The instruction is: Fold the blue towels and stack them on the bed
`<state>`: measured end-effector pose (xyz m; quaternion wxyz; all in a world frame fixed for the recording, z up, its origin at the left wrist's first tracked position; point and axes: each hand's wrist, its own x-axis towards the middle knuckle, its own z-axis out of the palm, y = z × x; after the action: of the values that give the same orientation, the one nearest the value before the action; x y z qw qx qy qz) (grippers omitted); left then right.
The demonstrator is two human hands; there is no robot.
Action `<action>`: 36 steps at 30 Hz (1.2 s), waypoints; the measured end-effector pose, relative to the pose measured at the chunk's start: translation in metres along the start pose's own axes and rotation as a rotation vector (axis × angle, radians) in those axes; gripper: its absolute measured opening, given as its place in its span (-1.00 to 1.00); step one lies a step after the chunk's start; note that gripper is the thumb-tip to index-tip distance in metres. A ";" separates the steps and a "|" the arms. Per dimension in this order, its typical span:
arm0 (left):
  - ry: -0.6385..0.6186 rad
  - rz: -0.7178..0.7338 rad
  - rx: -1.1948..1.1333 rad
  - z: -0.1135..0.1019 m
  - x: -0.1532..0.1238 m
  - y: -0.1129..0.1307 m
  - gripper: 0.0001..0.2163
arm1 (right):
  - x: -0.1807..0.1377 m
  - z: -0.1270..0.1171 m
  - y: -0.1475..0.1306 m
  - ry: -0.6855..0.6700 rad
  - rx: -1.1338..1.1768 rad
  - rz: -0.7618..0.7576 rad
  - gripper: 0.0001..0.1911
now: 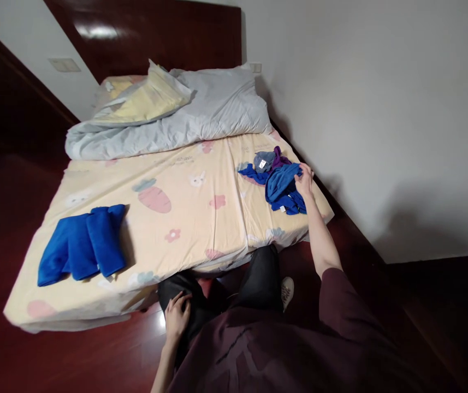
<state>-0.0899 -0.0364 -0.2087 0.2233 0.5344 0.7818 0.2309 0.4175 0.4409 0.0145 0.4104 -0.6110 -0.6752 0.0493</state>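
My right hand (304, 181) is closed on the edge of a blue cloth (279, 183) at the right side of the bed. This cloth lies on a loose pile with a darker blue cloth (293, 204) that has a white tag, a grey-blue cloth (265, 161) and a purple cloth (279, 157). My left hand (177, 314) rests on my thigh, fingers apart, holding nothing. Toward the bed's left front corner lie folded blue cloths (82, 244), partly overlapping in a row.
The bed (193, 218) has a cream sheet with carrots and flowers. A grey and yellow quilt (217, 106) is bunched by the dark wooden headboard (168, 35). A white wall (401, 120) stands close on the right. The floor (106, 355) is dark red.
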 end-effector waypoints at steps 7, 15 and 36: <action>-0.026 0.026 -0.070 0.001 -0.005 0.006 -0.66 | -0.061 -0.056 -0.087 0.091 0.162 -0.296 -0.52; -0.126 0.065 -0.254 0.011 -0.009 0.036 -0.62 | -0.155 0.006 -0.137 0.054 0.385 -0.173 -0.65; -0.073 0.139 -0.869 0.022 0.040 0.186 -0.41 | -0.272 0.059 -0.233 -0.227 1.100 0.556 -0.57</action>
<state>0.0461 0.0639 -0.1184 0.4387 0.4501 0.5659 0.5336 0.1755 0.1728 -0.0261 0.5625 -0.4540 -0.4060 0.5592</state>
